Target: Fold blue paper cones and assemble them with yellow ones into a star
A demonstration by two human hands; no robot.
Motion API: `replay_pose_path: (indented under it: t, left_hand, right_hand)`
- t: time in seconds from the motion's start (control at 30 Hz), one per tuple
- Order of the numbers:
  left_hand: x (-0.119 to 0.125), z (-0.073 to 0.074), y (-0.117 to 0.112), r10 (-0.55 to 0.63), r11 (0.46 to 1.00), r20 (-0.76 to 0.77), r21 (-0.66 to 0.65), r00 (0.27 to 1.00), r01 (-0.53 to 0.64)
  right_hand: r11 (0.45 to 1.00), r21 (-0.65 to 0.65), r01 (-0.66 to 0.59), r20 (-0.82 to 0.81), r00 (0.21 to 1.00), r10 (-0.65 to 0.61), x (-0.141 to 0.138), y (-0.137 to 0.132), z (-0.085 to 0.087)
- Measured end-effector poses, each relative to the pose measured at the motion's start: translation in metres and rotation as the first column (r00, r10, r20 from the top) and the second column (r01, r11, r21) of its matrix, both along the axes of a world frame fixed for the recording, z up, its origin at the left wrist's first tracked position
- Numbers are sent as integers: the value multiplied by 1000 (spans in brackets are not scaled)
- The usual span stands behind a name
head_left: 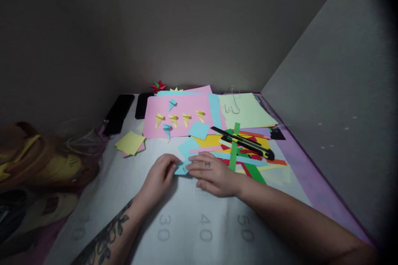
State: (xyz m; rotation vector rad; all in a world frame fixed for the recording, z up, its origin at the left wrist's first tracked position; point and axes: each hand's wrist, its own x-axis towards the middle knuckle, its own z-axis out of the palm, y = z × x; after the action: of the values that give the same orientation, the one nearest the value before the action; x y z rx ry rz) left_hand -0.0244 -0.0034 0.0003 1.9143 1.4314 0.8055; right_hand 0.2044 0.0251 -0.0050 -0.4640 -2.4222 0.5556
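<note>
From the head view, the blue paper (181,170) lies on the white mat (183,207), between the two hands and touching both. The left hand (163,170) is at its left edge, fingers curled and thumb drawn in, pinching that side; some of the fingertips are hidden. The right hand (216,174) comes in from the other side, its fingers stretched out nearly straight and slightly apart, with the foremost fingertips resting on the paper's right end. Whether they press it down cannot be told.

Just beyond the paper is a pale blue sheet (185,146). Farther off, the pink sheet (192,102) bears four yellow folds (173,121) and two blue folds (167,130), well apart from both hands. A blue square (199,130) overlaps its near right corner.

Beyond the right hand, the cutter (248,144) lies slantwise among coloured strips (255,174), some of them just beside that hand. Pale green sheets (248,112) with a thin wire (231,109) on them lie behind the cutter. Yellow squares (130,142) sit in a loose stack beyond the left hand.
</note>
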Motion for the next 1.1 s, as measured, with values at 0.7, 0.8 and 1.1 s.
replay_pose_path:
  t: [0.7,0.8,1.1]
  left_hand:
    - [19,6,-7,386,851,428,-507,817,-137]
    - [19,4,-8,484,790,461,-597,744,-144]
    - [15,7,-13,130,877,253,-480,959,8]
  right_hand:
    - [941,141,306,-104,950,-294,-13,-13,5]
    - [886,362,289,8,950,-313,-14,-17,6]
    - [894,425,143,122,969,-213,-11,2,-2]
